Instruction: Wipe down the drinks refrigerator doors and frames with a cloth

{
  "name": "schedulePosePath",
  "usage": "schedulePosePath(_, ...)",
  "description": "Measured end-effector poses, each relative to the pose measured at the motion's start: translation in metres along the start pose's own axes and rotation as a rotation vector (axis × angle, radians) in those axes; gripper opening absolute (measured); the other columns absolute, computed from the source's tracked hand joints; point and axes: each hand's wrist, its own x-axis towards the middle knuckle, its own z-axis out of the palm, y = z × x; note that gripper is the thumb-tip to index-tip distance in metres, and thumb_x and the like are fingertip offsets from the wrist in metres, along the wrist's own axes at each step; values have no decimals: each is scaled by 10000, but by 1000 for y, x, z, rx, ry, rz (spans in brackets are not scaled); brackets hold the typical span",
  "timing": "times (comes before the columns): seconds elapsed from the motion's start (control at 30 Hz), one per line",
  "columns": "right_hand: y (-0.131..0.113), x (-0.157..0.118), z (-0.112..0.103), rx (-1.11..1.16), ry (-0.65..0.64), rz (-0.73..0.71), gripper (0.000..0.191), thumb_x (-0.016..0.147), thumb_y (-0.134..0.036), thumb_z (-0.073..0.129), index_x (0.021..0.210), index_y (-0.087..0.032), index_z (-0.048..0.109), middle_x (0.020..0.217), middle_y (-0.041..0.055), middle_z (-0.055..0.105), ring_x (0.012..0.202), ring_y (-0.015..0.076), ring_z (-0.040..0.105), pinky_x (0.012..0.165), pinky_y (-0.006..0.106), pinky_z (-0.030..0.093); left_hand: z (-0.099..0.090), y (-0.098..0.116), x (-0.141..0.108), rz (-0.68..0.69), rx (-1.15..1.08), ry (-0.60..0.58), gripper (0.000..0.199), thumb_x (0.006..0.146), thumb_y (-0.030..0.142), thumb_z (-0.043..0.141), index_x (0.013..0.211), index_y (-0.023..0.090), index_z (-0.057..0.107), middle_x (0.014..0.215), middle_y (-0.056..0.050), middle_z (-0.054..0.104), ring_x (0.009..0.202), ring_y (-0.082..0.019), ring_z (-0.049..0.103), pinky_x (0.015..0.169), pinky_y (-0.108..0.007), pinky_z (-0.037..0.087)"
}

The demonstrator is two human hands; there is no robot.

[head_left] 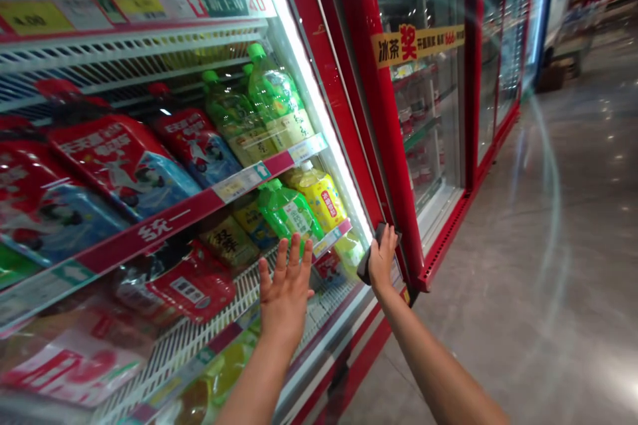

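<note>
My left hand (286,292) is raised in front of the cooler shelves, its fingers spread and nothing in it. Just beyond its fingertips stands a green bottle (292,211), with a yellow-labelled bottle (323,196) to the right. My right hand (383,257) is closed around a dark, flat object (366,269), whose kind I cannot make out. That hand is at the red door frame (366,119), by the lit edge of the cooler opening.
Red drink packs (122,156) and green tea bottles (279,96) fill the middle shelf. Price strips (229,184) run along the shelf edges. Another glass-doored cooler (423,133) stands right of the frame, beside the shiny floor (563,246).
</note>
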Motion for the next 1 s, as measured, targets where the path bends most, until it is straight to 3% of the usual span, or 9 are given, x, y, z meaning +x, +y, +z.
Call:
schedulePosePath(0.1, -25, 21, 1, 8, -104, -169, 686, 961, -290, 381, 1619, -336, 194, 1707, 34, 148, 1578, 296, 49, 1222, 624, 204, -1, 1, 0, -2, 27, -9, 1166, 782, 199, 805, 1606, 295, -15, 1699, -72, 16, 1571, -266, -57, 1231, -602, -112)
schedulePosePath(0.17, -26, 23, -3, 22, -143, -241, 681, 949, -272, 388, 1609, -344, 233, 1705, 20, 160, 1577, 289, 75, 1224, 610, 216, -1, 2, 0, -6, 39, -10, 1185, 773, 200, 815, 1606, 292, -22, 1698, -74, 9, 1569, -262, -65, 1228, -595, -121)
schedulePosePath(0.33, 18, -4, -9, 70, 2, 83, 646, 972, -367, 366, 1602, -255, 280, 1678, 115, 233, 1560, 340, 144, 1203, 674, 189, 1, 2, 0, -3, 59, 1, 1173, 787, 199, 800, 1602, 298, -37, 1695, -68, -8, 1567, -249, -74, 1226, -595, -117)
schedulePosePath(0.43, 15, -10, -2, 76, 22, 142, 642, 994, -413, 352, 1609, -253, 261, 1685, 123, 206, 1562, 347, 121, 1199, 686, 170, 2, 3, 0, -12, 76, 18, 1197, 766, 178, 813, 1601, 291, -38, 1692, -70, -17, 1561, -245, -96, 1223, -591, -118)
schedulePosePath(0.6, -26, -26, -3, 56, -158, -262, 628, 993, -316, 386, 1604, -350, 249, 1695, 36, 199, 1576, 302, 68, 1217, 645, 198, 7, 6, -1, -27, 87, 55, 1224, 726, 145, 835, 1607, 281, -4, 1694, -72, 14, 1558, -226, -118, 1228, -566, -121)
schedulePosePath(0.7, -13, -41, -10, 57, -221, -437, 626, 940, -233, 406, 1556, -338, 369, 1669, 42, 264, 1566, 316, 128, 1211, 646, 225, 9, 8, -2, -33, 119, 84, 1260, 686, 161, 871, 1610, 271, 21, 1694, -62, 27, 1557, -211, -140, 1233, -539, -132)
schedulePosePath(0.8, 6, -40, -9, 70, -8, -246, 615, 914, -203, 390, 1528, -240, 405, 1636, 129, 290, 1540, 346, 202, 1199, 670, 222, 10, 7, 0, -16, 146, 116, 1256, 666, 208, 890, 1614, 244, 68, 1694, -60, 35, 1556, -218, -146, 1238, -522, -131)
schedulePosePath(0.9, -5, -33, 0, 104, 225, -74, 607, 902, -218, 431, 1506, -161, 395, 1587, 196, 321, 1505, 349, 278, 1207, 623, 243, 12, 6, 1, -5, 144, 144, 1158, 729, 255, 844, 1615, 241, 100, 1691, -54, 45, 1556, -208, -132, 1256, -512, -86)
schedulePosePath(1.0, -30, -46, 2, 121, 123, -222, 561, 900, -230, 471, 1460, -210, 459, 1583, 152, 367, 1489, 321, 333, 1200, 577, 307, 17, 6, -12, 12, 111, 159, 1004, 836, 237, 732, 1615, 257, 99, 1690, -32, 72, 1562, -181, -70, 1286, -460, -11)
